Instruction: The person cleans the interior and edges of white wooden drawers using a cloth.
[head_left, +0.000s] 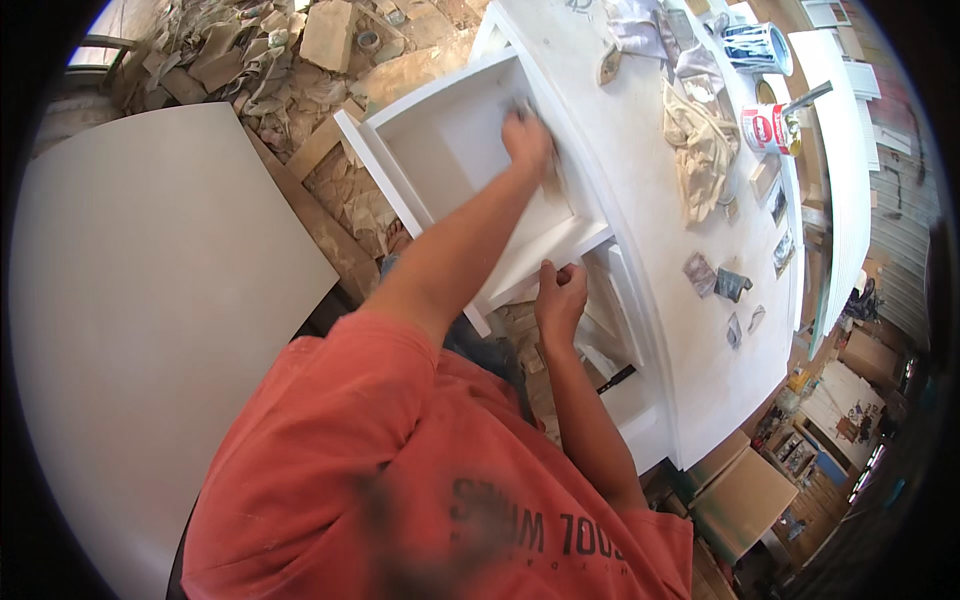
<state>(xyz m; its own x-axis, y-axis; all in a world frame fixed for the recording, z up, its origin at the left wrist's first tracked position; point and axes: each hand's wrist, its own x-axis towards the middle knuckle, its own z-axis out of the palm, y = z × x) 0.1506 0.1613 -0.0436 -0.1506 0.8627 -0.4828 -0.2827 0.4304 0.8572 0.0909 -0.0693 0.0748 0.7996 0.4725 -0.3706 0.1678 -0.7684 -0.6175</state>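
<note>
My left hand is inside a white-painted drawer, near its far right inner corner. Its fingers close on a small grey piece, blurred, perhaps sandpaper. My right hand is at the drawer's near right edge, fingers curled and fingertips at the rim; whether it grips the rim is unclear. The drawer sits partly out of a white cabinet. Below it, an open bay of the cabinet shows a black metal slide.
On the cabinet's broad surface lie a cream cloth, worn sandpaper pieces, a paint-streaked can and a red-and-white can holding a tool. A large pale panel stands at left. Wood offcuts and debris cover the floor.
</note>
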